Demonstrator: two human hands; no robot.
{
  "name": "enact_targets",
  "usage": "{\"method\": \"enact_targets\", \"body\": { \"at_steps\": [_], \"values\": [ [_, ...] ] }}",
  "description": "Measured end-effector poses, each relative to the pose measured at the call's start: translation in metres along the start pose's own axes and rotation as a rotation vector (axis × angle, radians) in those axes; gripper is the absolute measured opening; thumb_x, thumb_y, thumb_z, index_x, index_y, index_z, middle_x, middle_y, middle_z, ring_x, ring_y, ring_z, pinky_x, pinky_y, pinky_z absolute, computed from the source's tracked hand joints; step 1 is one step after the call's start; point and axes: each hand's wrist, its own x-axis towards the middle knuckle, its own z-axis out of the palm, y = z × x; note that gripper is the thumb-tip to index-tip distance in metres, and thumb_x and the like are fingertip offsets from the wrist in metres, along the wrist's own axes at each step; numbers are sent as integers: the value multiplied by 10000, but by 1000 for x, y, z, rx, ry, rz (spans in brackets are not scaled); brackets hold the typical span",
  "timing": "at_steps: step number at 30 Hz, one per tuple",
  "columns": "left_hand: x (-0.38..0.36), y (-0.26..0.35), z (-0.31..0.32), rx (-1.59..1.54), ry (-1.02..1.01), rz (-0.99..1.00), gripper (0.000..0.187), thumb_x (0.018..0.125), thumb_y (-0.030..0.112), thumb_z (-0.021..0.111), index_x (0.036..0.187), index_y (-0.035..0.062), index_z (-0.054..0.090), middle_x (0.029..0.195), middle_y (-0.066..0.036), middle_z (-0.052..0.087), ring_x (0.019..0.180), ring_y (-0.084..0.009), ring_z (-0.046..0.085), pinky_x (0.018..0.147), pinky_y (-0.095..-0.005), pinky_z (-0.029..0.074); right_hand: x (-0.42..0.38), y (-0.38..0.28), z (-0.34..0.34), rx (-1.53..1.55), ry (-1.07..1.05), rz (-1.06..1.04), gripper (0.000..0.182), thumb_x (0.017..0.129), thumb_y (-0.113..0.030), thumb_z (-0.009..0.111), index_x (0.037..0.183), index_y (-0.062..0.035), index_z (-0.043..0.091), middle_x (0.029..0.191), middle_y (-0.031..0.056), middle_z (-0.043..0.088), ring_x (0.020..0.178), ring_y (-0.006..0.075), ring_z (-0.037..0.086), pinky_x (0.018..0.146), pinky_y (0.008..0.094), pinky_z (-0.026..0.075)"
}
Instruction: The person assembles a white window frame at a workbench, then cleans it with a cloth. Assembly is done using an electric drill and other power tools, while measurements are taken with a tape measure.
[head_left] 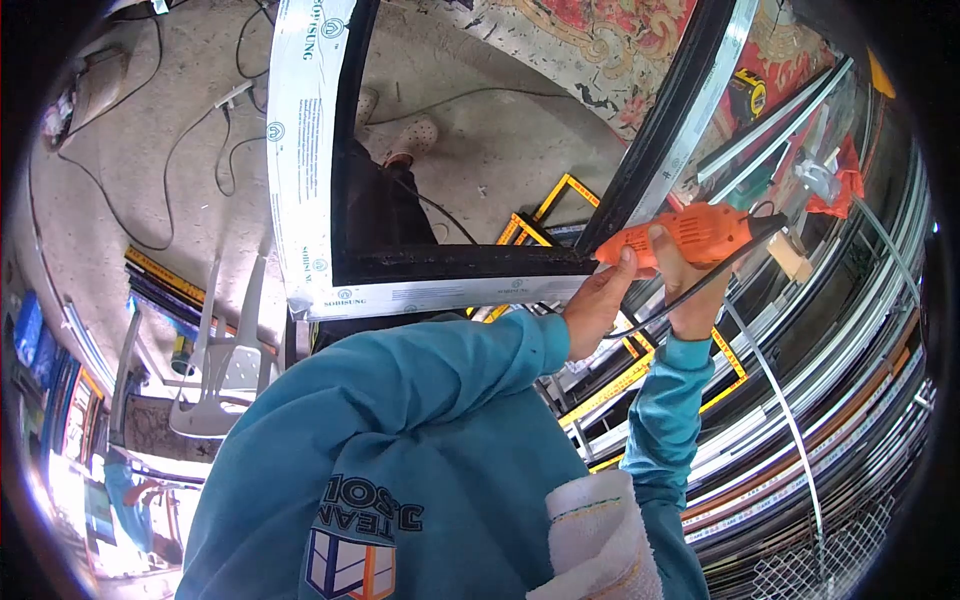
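Head: frame [410,298], apparently "SOBISUNG"

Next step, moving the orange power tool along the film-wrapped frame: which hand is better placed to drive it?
Right, probably. The right hand grips the orange power tool by its body; the left hand is by its front end, near the film-wrapped frame.

Grey floor [500,140] — patterned rug [625,40]

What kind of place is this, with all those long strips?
It looks like a workshop, probably for making window or door frames. You can see a big frame with writing on it, many long strips piled together, and an orange power tool being held.
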Motion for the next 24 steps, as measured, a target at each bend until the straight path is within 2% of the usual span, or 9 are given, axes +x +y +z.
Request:
{"method": "enact_targets", "body": {
  "at_steps": [3, 5, 10, 13, 18, 20, 21, 23, 24],
  "values": [
    [0, 3, 2, 51, -14, 67, 810, 877, 752, 312, 1211, 71, 596, 1230, -136, 540, 1102, -189, 445, 942, -329, 332, 0, 1, -2, 36, 22, 16, 461, 762, -112, 776, 1116, 8, 508, 967, 92, 641, 891, 177, 622, 812, 310, 501],
    [-2, 7, -2, 30, -194, -37, 958, 794, 838, 269, 1397, 105, 404, 1539, -141, 196, 1446, -344, 58, 1072, -644, 150, -2, -6, 2, 60, 37, 29, 421, 765, -84, 764, 1093, 20, 521, 949, 93, 647, 846, 169, 636, 766, 305, 518],
    [-3, 8, -4, 51, -213, -1, 950, 802, 830, 279, 1398, 101, 403, 1536, -129, 204, 1448, -324, 68, 1070, -636, 168, 0, -3, 0, -25, 8, -84, 372, 778, -38, 736, 1079, 36, 530, 928, 101, 657, 782, 167, 656, 688, 296, 548],
    [2, 3, -4, 34, -209, -12, 934, 811, 820, 284, 1395, 102, 408, 1525, -126, 224, 1445, -306, 93, 1069, -628, 181, 0, -7, 0, 6, 25, 1, 387, 774, -40, 743, 1089, 36, 531, 935, 97, 660, 804, 168, 657, 725, 302, 544],
    [-2, 8, 1, 83, -255, 28, 901, 831, 802, 282, 1388, 107, 417, 1490, -128, 290, 1426, -264, 165, 1062, -612, 216, -2, -3, -8, 17, 51, -34, 402, 759, -57, 764, 1080, 26, 535, 946, 98, 652, 843, 169, 644, 771, 309, 531],
    [-12, 14, 8, 104, -136, 35, 769, 904, 702, 323, 1343, 89, 476, 1379, -122, 452, 1335, -208, 347, 1052, -499, 314, -5, -3, -12, 55, 70, -50, 402, 754, -64, 771, 1072, 19, 539, 947, 95, 648, 849, 168, 638, 779, 311, 523],
    [-13, 14, 6, 109, -131, 36, 769, 904, 702, 323, 1343, 89, 476, 1379, -122, 452, 1335, -208, 347, 1052, -499, 314, -9, -5, -18, 42, 80, -36, 399, 750, -74, 777, 1063, 11, 545, 942, 87, 644, 853, 167, 632, 786, 311, 514],
    [-18, 17, 4, 304, -355, 89, 588, 972, 548, 391, 1283, 73, 540, 1221, -101, 582, 1164, -155, 507, 990, -354, 404, -16, -16, -25, 53, 78, -73, 380, 744, -94, 787, 1037, -8, 561, 942, 71, 639, 850, 161, 622, 781, 312, 495],
    [-23, 19, 2, 317, -355, 86, 588, 972, 548, 391, 1283, 73, 540, 1221, -101, 582, 1164, -155, 507, 990, -354, 404, -23, -20, -29, 46, 126, -91, 415, 745, -80, 785, 1071, 4, 544, 969, 91, 649, 868, 167, 627, 805, 311, 501]
  ]
}}
